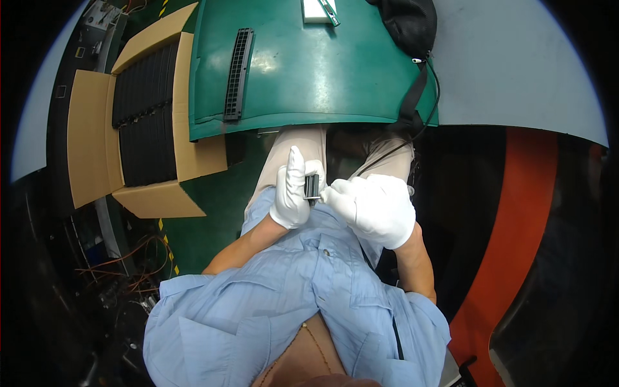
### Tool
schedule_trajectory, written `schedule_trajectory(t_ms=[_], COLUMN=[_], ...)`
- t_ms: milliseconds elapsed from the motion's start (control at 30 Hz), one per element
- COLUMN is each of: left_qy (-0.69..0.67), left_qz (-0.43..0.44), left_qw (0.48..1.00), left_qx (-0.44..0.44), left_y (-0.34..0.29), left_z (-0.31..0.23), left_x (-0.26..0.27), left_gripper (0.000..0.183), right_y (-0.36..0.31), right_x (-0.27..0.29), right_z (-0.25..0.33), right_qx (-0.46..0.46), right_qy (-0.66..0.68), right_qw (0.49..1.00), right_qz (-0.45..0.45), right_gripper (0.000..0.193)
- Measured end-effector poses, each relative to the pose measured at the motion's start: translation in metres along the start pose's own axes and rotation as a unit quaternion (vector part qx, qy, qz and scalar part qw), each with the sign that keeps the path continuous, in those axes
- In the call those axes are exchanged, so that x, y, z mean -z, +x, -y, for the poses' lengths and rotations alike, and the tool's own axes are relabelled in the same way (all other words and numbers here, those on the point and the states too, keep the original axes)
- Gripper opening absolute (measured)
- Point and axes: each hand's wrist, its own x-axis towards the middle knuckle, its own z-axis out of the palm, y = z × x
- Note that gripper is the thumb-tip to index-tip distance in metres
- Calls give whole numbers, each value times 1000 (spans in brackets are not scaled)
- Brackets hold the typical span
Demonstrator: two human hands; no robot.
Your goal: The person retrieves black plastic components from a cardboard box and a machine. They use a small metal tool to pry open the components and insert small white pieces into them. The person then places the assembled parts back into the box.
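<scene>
Both of my hands wear white gloves and meet above my lap, just in front of the table edge. My left hand [294, 193] is closed around a small black ribbed piece [312, 186], its thumb raised; the glove hides most of the piece. From the right, my right hand [374, 206] is closed on a thin tool with a metallic tip [312, 198], which lies across the near end of the black piece. The fingers cover the tool's handle, so its exact kind cannot be made out.
A long black slotted strip [238, 74] lies on the green table mat [290, 97]. Beyond it are a white block [316, 11] and a green cutter [330, 11]. A black bag [407, 26] with strap and cable sits at right. On the left, an open carton [93, 138] holds stacked black parts.
</scene>
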Motion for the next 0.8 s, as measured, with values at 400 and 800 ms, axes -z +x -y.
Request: schedule_trajectory(t_ms=[400, 800], left_qy=[-39, 211], left_qz=[-12, 74], left_qw=[998, 940], left_qx=[54, -259], left_y=[-9, 21], left_z=[19, -37], left_x=[-4, -3], left_gripper=[94, 95], right_y=[3, 33], right_x=[-3, 40], right_z=[-7, 19], right_qx=[-51, -403], right_qy=[-12, 312], right_qw=[999, 849], right_qz=[13, 137], right_gripper=[31, 40])
